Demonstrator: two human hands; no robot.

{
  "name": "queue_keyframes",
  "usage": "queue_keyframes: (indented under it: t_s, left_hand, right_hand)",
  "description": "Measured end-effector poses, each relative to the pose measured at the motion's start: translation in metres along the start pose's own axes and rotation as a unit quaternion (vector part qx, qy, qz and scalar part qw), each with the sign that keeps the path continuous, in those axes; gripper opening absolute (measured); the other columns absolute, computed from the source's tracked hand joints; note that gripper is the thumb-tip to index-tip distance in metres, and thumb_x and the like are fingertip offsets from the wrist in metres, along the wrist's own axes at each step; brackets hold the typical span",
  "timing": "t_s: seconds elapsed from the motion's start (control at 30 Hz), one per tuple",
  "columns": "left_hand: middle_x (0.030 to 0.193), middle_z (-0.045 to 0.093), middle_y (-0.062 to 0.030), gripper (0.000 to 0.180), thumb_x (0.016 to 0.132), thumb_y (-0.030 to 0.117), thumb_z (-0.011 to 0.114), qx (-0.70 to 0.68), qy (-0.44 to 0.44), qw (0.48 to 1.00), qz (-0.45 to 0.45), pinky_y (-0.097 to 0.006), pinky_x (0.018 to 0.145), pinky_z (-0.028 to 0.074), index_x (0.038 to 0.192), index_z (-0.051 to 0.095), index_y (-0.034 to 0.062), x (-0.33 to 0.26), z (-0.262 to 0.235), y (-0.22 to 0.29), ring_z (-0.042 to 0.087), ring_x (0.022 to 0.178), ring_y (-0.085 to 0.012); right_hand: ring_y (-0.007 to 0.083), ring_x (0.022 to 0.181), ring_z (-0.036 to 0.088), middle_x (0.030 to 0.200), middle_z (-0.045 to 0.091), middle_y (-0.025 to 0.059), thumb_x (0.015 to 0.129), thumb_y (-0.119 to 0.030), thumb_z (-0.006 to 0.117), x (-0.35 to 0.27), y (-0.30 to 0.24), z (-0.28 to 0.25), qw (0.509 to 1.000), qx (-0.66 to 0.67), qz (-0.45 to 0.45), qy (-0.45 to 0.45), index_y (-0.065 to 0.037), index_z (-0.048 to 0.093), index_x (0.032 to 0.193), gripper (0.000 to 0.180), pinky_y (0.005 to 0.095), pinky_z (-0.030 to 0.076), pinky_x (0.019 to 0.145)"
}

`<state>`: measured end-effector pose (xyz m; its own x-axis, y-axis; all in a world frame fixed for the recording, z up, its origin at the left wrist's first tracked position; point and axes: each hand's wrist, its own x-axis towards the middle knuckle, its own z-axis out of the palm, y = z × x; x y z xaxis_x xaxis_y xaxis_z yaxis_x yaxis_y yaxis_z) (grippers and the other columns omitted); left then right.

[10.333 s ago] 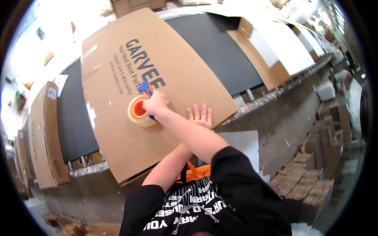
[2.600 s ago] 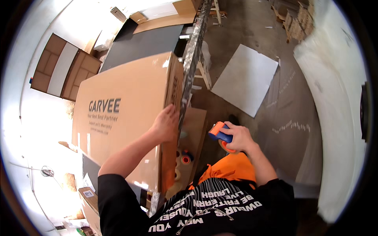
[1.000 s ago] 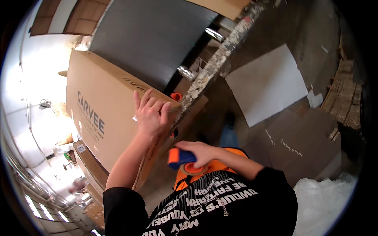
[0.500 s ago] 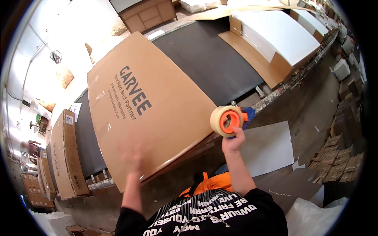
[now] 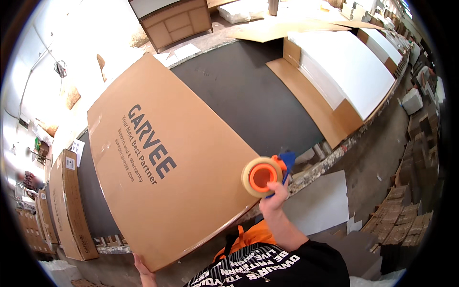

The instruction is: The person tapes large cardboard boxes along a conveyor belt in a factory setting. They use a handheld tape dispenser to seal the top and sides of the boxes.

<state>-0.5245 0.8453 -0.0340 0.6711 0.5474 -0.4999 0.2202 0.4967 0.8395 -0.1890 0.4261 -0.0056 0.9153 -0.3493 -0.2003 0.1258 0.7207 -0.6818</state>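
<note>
A large flat brown cardboard box with dark printing lies closed on the conveyor belt in front of me. At its near right corner, my right hand is closed around a tape dispenser in blue and orange. The dispenser carries a wide roll of clear or tan tape, held at the box edge. My left hand is at the near left corner of the box, its fingers stretched out along the side. Part of that hand is cut off by the lower rim of the view.
Right along the dark belt lies an open carton with a white panel in it. More closed boxes stand on the left. Flat cardboard stacks and a pale sheet lie on the right.
My left hand has moved from above the box top down to its near left corner. My right hand with the tape dispenser has shifted slightly left and nearer. The view has shifted.
</note>
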Motion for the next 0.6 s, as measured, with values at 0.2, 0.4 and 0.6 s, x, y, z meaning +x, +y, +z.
queue_keyframes:
  t_s: [0.2,0.4,0.6]
  left_hand:
    - [0.139,0.05,-0.0154,0.074,0.091,0.059,0.051,-0.106,-0.002,0.993,0.051,-0.05,0.101,0.045,0.144,0.039,0.0086,-0.016,0.249,-0.069,0.051,0.125,-0.0343]
    - [0.145,0.036,-0.0068,0.064,0.096,0.028,0.058,-0.054,-0.032,0.996,0.062,-0.039,0.113,0.025,0.147,0.026,0.0077,0.001,0.44,-0.131,0.035,0.134,-0.0225]
    - [0.149,0.032,-0.0132,0.082,0.096,0.036,0.06,0.031,-0.018,0.997,0.064,-0.034,0.114,0.023,0.152,0.014,-0.0004,0.064,0.382,-0.133,0.032,0.136,-0.0239]
  right_hand:
    - [0.0248,0.109,0.06,0.116,0.06,0.0109,0.065,-0.006,0.051,0.264,0.003,0.043,0.989,0.014,0.062,-0.135,0.001,0.049,0.128,0.064,0.0381,0.048,0.099]
    - [0.0168,0.076,0.057,0.084,0.058,0.0046,0.067,-0.003,0.055,0.434,0.029,0.133,0.983,-0.083,-0.012,-0.166,-0.003,0.058,0.095,0.029,0.0288,0.048,0.073]
    - [0.0177,0.087,0.06,0.089,0.063,0.0071,0.069,-0.008,0.058,0.309,0.067,0.163,0.919,-0.183,0.153,-0.313,0.0,0.062,0.096,0.028,0.0289,0.049,0.082]
